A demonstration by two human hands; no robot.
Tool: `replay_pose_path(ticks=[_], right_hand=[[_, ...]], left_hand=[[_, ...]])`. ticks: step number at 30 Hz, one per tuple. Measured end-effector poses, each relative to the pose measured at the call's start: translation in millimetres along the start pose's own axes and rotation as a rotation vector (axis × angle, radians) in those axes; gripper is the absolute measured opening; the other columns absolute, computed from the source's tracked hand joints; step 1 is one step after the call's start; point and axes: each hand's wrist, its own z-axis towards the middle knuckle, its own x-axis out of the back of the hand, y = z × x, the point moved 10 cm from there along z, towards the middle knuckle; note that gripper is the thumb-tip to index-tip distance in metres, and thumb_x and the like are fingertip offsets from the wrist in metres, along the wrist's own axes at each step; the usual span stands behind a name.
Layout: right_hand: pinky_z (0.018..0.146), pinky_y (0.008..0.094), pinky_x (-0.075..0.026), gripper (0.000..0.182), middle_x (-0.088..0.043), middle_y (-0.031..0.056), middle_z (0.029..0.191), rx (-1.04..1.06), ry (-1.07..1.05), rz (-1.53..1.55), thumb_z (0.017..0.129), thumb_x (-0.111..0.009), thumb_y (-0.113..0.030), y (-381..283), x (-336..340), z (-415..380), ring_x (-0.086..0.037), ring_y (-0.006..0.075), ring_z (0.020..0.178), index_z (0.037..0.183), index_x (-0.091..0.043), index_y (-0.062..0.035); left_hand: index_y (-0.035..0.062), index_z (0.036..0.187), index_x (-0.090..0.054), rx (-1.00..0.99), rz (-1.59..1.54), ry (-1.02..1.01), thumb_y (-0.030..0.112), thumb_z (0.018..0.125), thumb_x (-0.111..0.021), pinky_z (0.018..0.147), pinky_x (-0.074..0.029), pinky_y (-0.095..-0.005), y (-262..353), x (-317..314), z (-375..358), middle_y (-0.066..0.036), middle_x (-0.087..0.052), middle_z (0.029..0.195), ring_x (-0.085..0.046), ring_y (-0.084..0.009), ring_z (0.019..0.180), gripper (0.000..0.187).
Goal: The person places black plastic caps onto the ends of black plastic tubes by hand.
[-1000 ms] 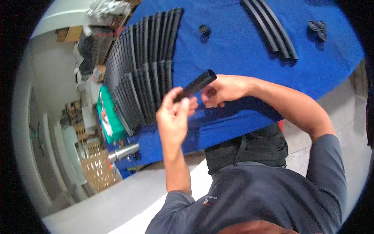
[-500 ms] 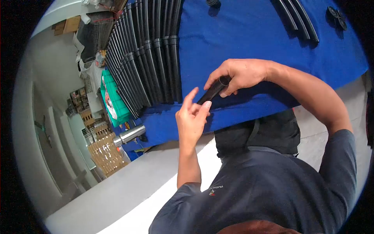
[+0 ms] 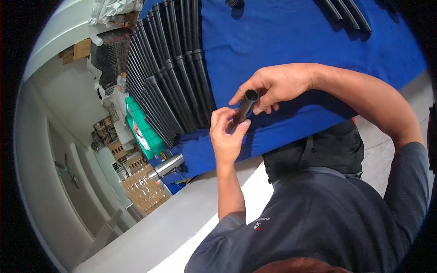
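A short black tube points its open round end up toward me, above the front part of the blue cloth. My left hand is closed on its lower part, with the thumb on one side and the fingers on the other. Near the upper end, my right hand has its thumb and index finger around the tube. The other fingers of that hand are curled below, partly hidden. To the left lie many long black tubes in overlapping rows.
A blue cloth covers the table. More black tubes lie at its far right, and a small black roll at the back. A green crate and a shiny metal cylinder stand at the left edge.
The tube has tipped more upright, and its open end has shifted left. My left fingers have closed in around it. The view has shifted slightly.
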Motion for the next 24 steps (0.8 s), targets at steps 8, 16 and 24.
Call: replay_pose_path(ticks=[8, 16, 24], right_hand=[[0.064, 0.0259, -0.055, 0.045, -0.067, 0.0014, 0.087, 0.055, -0.077, 0.030, 0.092, -0.069, -0.011, -2, -7, 0, -0.065, 0.0111, 0.075, 0.137, -0.062, -0.0042], [0.063, 0.0260, -0.054, 0.026, -0.069, 0.0007, 0.085, 0.056, -0.040, -0.024, 0.092, -0.070, -0.015, -3, -2, 1, -0.065, 0.0107, 0.075, 0.116, -0.074, -0.0066], [0.062, 0.0259, -0.053, 0.026, -0.069, -0.0006, 0.085, 0.077, -0.002, -0.006, 0.091, -0.071, -0.018, -6, 0, 0, -0.064, 0.0095, 0.074, 0.115, -0.074, -0.0077]], left_hand=[[-0.0072, 0.120, -0.065, 0.164, -0.238, -0.351, 0.021, 0.087, -0.081, 0.087, -0.049, -0.0281, -15, -7, -4, -0.008, -0.062, 0.114, -0.061, -0.0137, 0.101, 0.046], [-0.0039, 0.122, -0.063, 0.221, -0.332, -0.242, 0.028, 0.084, -0.085, 0.088, -0.050, -0.0298, -22, -6, -11, -0.010, -0.071, 0.106, -0.065, -0.0156, 0.096, 0.054], [-0.0043, 0.119, -0.064, 0.319, -0.339, -0.304, 0.030, 0.083, -0.086, 0.089, -0.051, -0.0320, -39, -3, -15, -0.012, -0.073, 0.105, -0.066, -0.0165, 0.099, 0.054]])
